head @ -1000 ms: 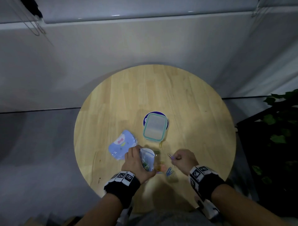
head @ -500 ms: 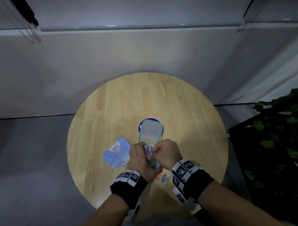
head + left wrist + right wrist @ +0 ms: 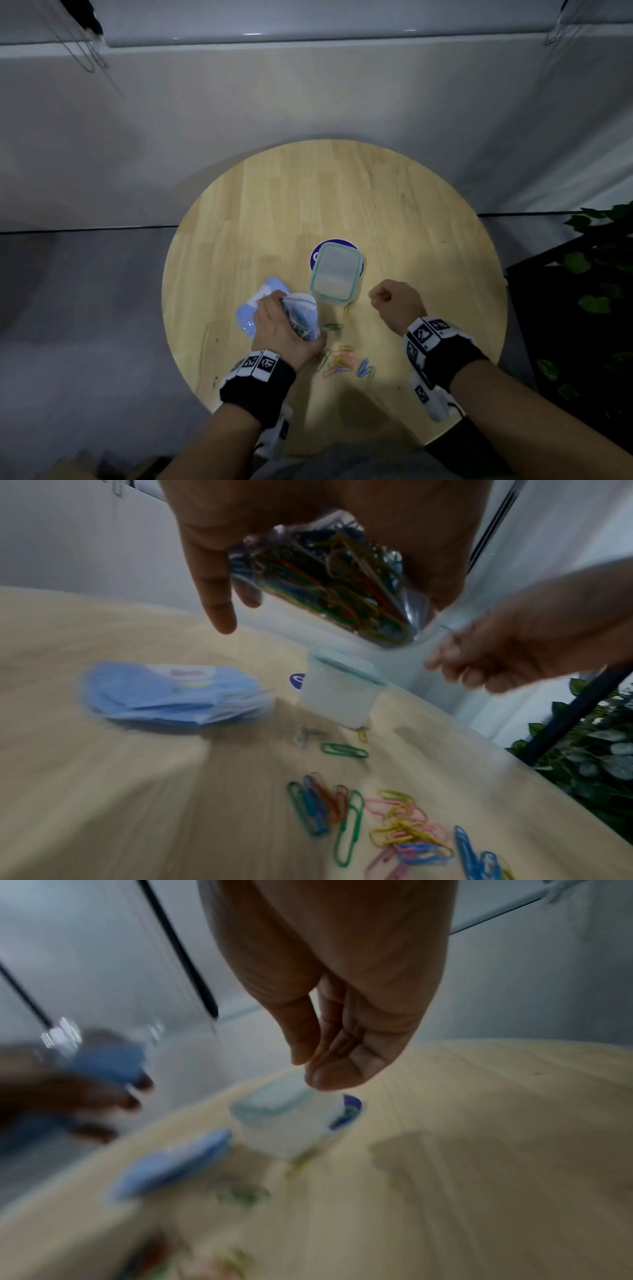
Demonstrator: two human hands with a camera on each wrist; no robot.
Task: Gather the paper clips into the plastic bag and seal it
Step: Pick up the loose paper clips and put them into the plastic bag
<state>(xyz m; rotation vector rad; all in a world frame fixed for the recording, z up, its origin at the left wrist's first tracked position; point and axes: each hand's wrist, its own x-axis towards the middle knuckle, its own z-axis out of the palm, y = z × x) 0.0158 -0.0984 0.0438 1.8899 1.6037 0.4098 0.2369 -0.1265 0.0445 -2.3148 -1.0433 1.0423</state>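
Note:
My left hand (image 3: pixel 278 320) grips a clear plastic bag (image 3: pixel 303 313) a little above the round wooden table (image 3: pixel 428 240). In the left wrist view the bag (image 3: pixel 329 577) holds a bundle of coloured paper clips. Loose paper clips (image 3: pixel 344 364) lie on the table below and right of the bag, with one green clip (image 3: pixel 332 327) nearer it; the same loose paper clips (image 3: pixel 397 826) show close up in the left wrist view. My right hand (image 3: pixel 390 299) hovers to the right of the bag, apart from it. Its fingers (image 3: pixel 329 1066) are curled against the thumb, with nothing seen between them.
A lidded translucent container (image 3: pixel 336 274) with a teal rim stands on a dark blue round sticker behind the clips. A light blue packet (image 3: pixel 251 310) lies under and left of my left hand. Dark leafy plants (image 3: pixel 596 274) stand off the table's right edge.
My right hand pinched a clip on the table, brought it to the bag mouth, then drew away to the right with nothing in it. My left hand kept hold of the bag.

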